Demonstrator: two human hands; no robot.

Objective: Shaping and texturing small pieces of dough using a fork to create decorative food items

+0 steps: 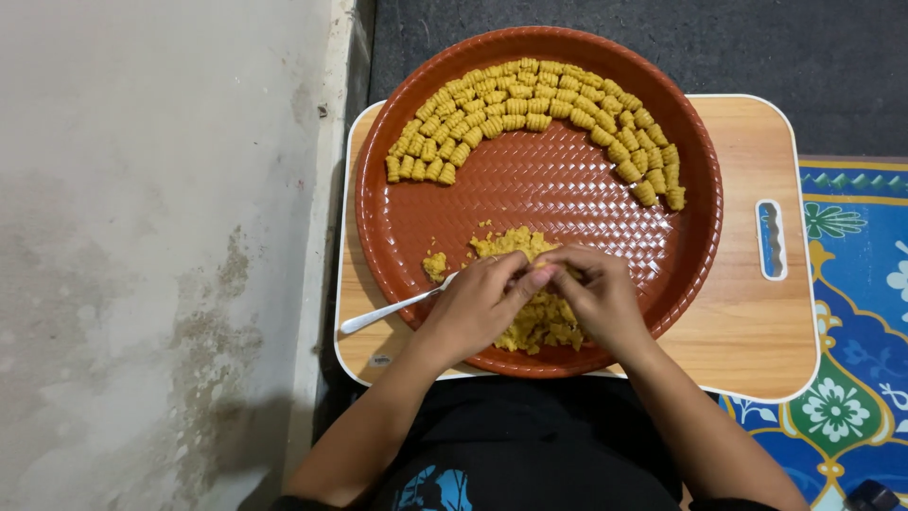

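Both hands meet low centre of frame, over the near rim of the round brown tray [397,227]. Left hand [478,308] and right hand [601,298] have fingertips pressed together, pinching a small bit of yellow dough [541,270] between them. Loose dough pile [539,322] sits under and between the hands on the tray; one small crumb lump [434,265] lies just left of it. Metal fork [392,308] lies under the left hand, handle poking out lower left over the tray rim. Ridged shaped pieces [530,109] form an arc across the tray's upper half. Tray rests on a small wooden surface [747,322]; blue patterned mat [856,312] at right, wall at left.
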